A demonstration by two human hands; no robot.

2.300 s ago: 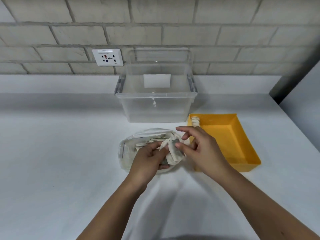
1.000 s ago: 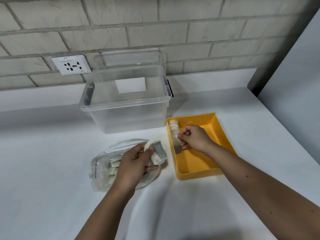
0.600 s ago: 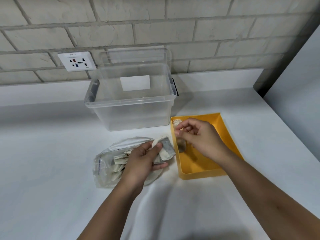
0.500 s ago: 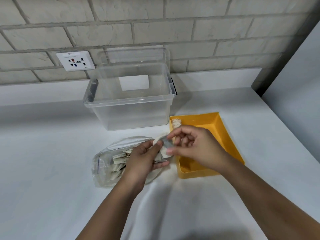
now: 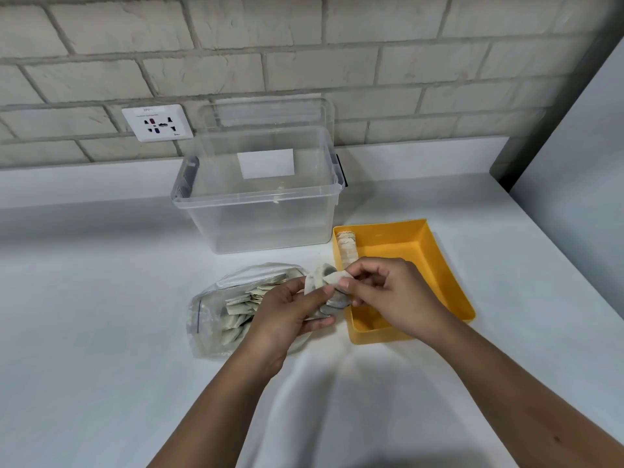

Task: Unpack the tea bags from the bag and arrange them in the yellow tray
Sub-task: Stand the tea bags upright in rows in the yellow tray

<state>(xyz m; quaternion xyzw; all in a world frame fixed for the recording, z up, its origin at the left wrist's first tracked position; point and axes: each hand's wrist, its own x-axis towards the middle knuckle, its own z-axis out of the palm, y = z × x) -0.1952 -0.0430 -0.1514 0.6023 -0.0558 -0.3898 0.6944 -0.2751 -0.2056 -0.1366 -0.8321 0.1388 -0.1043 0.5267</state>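
White counter [image 5: 101, 366] carries one yellow tray [image 5: 439, 265], with one row of tea bags [image 5: 347, 246] along its left wall. One clear bag [image 5: 216, 319] lies just left of it. There the left hand [image 5: 287, 315] grips a bunch of tea bags [image 5: 336, 300], and the right hand [image 5: 395, 298] pinches the top sachet [image 5: 332, 278].

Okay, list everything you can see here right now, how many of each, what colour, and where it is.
counter: one, white, under everything
brick wall: one, pale grey, behind counter
socket: one, white, on the wall
bin: one, clear, open, back of counter
lid: one, clear, standing behind the bin
plastic bag: one, clear, lying before the bin
yellow tray: one, yellow, right of the plastic bag
tray tea bags: short row, off-white, along tray's left wall
bagged tea bags: many, off-white, inside plastic bag
held tea bags: a few, off-white and grey, at the bag's mouth
left hand: one, grips the held tea bags
right hand: one, pinches the topmost held tea bag
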